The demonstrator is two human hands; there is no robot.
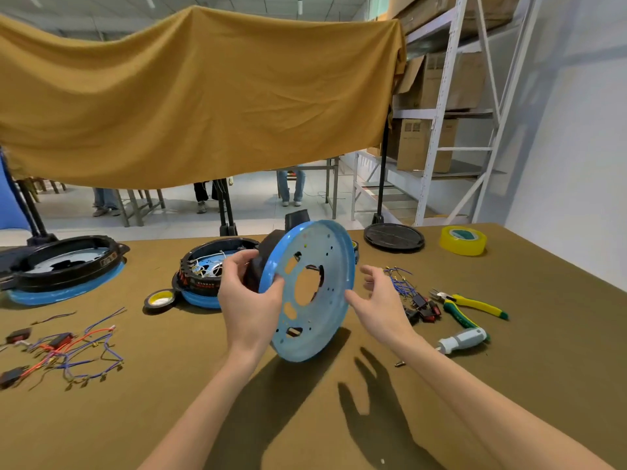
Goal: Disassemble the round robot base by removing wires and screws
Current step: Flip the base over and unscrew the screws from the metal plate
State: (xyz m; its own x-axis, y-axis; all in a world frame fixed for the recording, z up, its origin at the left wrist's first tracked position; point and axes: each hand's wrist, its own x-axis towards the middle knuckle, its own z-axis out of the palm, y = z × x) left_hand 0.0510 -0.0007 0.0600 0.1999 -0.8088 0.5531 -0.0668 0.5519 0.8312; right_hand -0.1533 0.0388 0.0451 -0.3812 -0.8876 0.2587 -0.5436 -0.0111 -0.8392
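Gripping the round base [307,293] by its blue rim, the left hand [249,300] is curling its thumb over the plate's face and its fingers round the black housing behind, holding the whole piece clear of the tabletop [509,385] and tilted on edge. That tilt is turning the perforated blue underside toward the person, probably so that the holes and any remaining screws can be checked. The right hand [381,305] is hovering just beside the rim's right side with fingers spread and holding nothing; whether a fingertip is brushing the rim I cannot tell.

Toward the tabletop's right edge, a white-handled screwdriver [463,340] and yellow-green pliers [470,308] are lying within the free hand's reach, near a cluster of blue wires with black switches [415,300], apparently already pulled. A small screw [400,363] is lying loose near the screwdriver. Toward the left edge, a tangle of red and blue wires [73,354] is lying spread out. Along the far edge, two more round units [68,266] [207,269] are waiting, one with black tape [160,299] beside it, and yellow tape [463,240] is sitting in the far right corner.
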